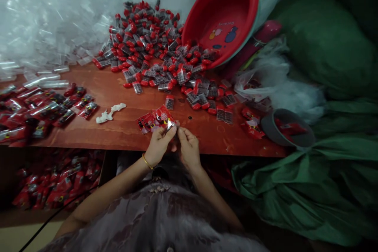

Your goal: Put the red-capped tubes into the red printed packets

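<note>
My left hand, with a gold bangle at its wrist, is closed on a small shiny packet at the table's front edge. Right beside it, my right hand is closed in a pinch at the near end of the same spot; what lies between its fingertips is hidden. Printed red wrappers lie flat on the table just beyond my left fingers. A little farther off, a small clear container with a red cap and dark contents rests alone.
A heap of red-capped containers spills from a tilted red basin. Filled red packets and clear sleeves lie left, near crumpled white scraps. A grey bowl and green cloth are right; a box of packets stands below left.
</note>
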A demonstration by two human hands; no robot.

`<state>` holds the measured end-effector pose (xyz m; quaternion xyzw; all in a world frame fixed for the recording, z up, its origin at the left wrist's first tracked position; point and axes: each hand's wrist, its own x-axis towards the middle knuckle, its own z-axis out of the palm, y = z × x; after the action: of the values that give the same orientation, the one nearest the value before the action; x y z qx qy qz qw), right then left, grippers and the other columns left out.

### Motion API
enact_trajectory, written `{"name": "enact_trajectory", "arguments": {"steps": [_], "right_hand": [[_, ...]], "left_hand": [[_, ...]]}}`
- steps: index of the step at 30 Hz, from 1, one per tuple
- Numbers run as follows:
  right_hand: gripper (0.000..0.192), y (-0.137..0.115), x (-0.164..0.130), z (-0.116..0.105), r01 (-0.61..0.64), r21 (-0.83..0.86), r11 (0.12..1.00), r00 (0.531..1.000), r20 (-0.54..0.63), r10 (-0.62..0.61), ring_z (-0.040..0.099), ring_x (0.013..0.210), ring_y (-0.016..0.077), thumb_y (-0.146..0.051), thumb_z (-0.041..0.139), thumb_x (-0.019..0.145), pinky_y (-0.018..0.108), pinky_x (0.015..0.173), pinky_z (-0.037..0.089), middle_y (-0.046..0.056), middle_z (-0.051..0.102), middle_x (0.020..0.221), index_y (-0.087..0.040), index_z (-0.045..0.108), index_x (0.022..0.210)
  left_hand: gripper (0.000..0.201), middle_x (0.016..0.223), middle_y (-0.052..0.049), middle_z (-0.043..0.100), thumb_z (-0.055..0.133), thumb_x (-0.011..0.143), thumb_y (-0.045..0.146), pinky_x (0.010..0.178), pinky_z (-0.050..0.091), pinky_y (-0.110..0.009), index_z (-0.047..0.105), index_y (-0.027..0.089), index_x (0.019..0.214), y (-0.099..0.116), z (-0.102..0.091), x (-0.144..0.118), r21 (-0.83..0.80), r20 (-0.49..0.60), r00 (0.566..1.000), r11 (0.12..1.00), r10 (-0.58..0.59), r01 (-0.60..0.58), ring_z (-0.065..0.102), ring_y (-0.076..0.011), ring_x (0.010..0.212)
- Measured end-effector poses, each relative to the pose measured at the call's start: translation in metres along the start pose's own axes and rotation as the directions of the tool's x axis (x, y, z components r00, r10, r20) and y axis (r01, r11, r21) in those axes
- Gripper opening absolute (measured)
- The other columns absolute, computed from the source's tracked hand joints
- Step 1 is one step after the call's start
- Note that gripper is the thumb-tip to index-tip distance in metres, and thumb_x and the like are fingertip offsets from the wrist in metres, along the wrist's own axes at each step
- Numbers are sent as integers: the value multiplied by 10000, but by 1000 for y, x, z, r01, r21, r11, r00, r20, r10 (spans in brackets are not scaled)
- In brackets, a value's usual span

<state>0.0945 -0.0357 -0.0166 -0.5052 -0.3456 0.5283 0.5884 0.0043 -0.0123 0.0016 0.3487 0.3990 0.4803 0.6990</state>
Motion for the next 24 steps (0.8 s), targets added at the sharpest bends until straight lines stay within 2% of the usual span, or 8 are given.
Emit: {"name": "enact_trajectory", "arguments": {"steps": [3, 8, 12, 14, 17, 20, 24], "right_hand": [[321, -5, -7, -1, 46, -1, 999, 999, 8, -46, 454, 327, 51, -506, 582, 790, 180, 341, 387, -45, 629, 627, -187, 565, 823], [316, -9, -20, -8, 117, -16, 993, 993, -1, -117, 465, 320, 56, -497, 611, 766, 186, 353, 414, -63, 608, 575, -191, 531, 757], [372, -9, -24, -16, 104, 26, 994, 995, 1, -104, 479, 315, 73, -504, 663, 708, 187, 348, 407, -79, 546, 455, -194, 473, 628], [395, -8, -25, -20, 98, 41, 994, 995, 27, -99, 491, 322, 78, -503, 691, 676, 190, 351, 408, -72, 557, 456, -195, 455, 601], [381, -7, -26, -23, 118, 20, 993, 992, 46, -119, 498, 335, 79, -504, 680, 693, 192, 359, 406, -63, 577, 476, -193, 473, 613], [419, -2, -25, -20, 182, -51, 982, 983, 33, -180, 428, 308, 69, -531, 632, 731, 189, 346, 362, -80, 497, 395, -204, 434, 561], [434, 10, -20, -26, 315, -180, 932, 949, 66, -308, 394, 331, 73, -549, 578, 769, 200, 380, 349, -86, 428, 367, -209, 430, 543]], "left_hand": [[415, 551, 20, 546, 690, 654, 559, 438, 380, -167, 690, 150, 724, 5, 2, -2, -18, -45, 998, 999, 34, -35, 462, -59, 490], [406, 555, 29, 543, 731, 613, 528, 381, 339, -174, 656, 135, 681, 0, 10, -15, 7, 46, 999, 1000, -6, 5, 434, -50, 439], [424, 491, 55, 471, 750, 585, 523, 376, 329, -179, 588, 132, 589, -5, 16, -29, -18, 97, 993, 998, -63, 65, 414, -39, 390], [453, 493, 53, 470, 761, 564, 525, 392, 342, -182, 533, 135, 529, -5, 17, -33, -34, 100, 992, 996, -75, 79, 430, -40, 401], [440, 482, 56, 470, 756, 575, 522, 398, 360, -197, 533, 143, 548, -4, 18, -37, -12, 90, 994, 998, -62, 64, 427, -50, 401], [431, 485, 47, 500, 745, 576, 543, 428, 389, -214, 569, 150, 601, -6, 19, -39, 6, 62, 997, 999, -47, 47, 448, -67, 421], [376, 591, 4, 598, 782, 572, 467, 524, 428, -220, 598, 149, 651, -2, 18, -39, 10, -66, 995, 998, -69, 70, 541, -89, 519]]}}
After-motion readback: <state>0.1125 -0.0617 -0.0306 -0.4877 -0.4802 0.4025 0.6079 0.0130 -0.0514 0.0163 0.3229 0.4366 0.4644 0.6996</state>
